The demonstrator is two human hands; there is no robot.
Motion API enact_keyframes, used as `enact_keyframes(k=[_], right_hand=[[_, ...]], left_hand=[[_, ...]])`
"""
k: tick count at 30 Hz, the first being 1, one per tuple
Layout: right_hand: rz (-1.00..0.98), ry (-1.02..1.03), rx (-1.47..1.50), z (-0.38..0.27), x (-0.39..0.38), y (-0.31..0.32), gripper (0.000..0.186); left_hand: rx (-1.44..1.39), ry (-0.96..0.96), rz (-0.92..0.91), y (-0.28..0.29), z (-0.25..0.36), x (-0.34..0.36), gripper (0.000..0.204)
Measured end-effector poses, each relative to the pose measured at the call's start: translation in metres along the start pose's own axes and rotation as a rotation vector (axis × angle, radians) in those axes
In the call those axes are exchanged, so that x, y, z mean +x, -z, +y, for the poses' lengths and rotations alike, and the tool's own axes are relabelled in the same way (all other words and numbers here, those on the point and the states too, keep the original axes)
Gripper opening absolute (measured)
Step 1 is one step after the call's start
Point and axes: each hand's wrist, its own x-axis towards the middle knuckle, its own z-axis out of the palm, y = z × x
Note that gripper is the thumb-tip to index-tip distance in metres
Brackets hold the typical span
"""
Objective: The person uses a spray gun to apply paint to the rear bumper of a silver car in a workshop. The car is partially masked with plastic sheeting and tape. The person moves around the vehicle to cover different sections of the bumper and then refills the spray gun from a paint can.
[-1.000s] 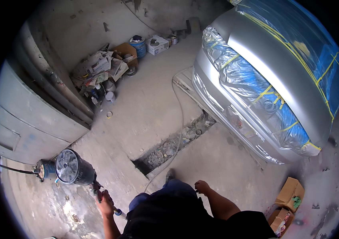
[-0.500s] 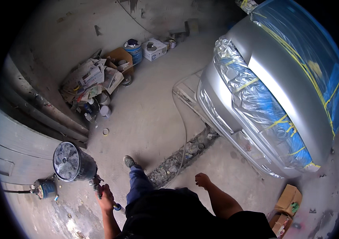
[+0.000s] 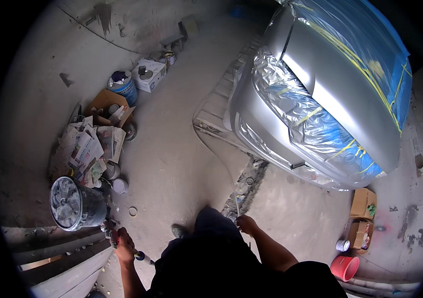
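Note:
On the left my left hand [image 3: 124, 247] is wrapped round the handle of a spray gun [image 3: 110, 233]. A large dark cup [image 3: 92, 206] with a round, grey-smeared top sits on the gun, and a blue and yellow hose fitting [image 3: 141, 256] shows below the hand. At lower middle my right hand [image 3: 246, 225] is closed. A thin air hose [image 3: 216, 158] runs from beside the car up to its fingers; whether they grip it I cannot tell. Beyond stands a silver car [image 3: 350, 107], partly covered by clear and blue masking film [image 3: 331, 124] with yellow tape.
At left lie newspapers [image 3: 84, 149], an open carton [image 3: 103, 106], a blue bucket [image 3: 126, 91] and a white box [image 3: 149, 77]. A rubble-filled trench [image 3: 246, 184] crosses the floor. Cartons [image 3: 363, 203] and a red bucket [image 3: 343, 268] stand at right. Wooden boards [image 3: 75, 270] lean at lower left.
The view has swung, so the car and the clutter sit further left. My left hand still carries the spray gun. My right hand now overlaps the end of the visible hose.

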Motion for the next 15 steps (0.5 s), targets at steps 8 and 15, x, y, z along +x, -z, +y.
enact_keyframes(k=[8,15], right_hand=[[-0.033,-0.617,0.539,-0.016,0.125,-0.002,0.011],[-0.143,-0.353,0.598,-0.13,0.258,0.043,0.017]], left_hand=[[-0.034,-0.028,-0.133,-0.077,0.067,0.175,0.035],[0.146,-0.097,-0.157,-0.127,0.148,0.303,0.026]])
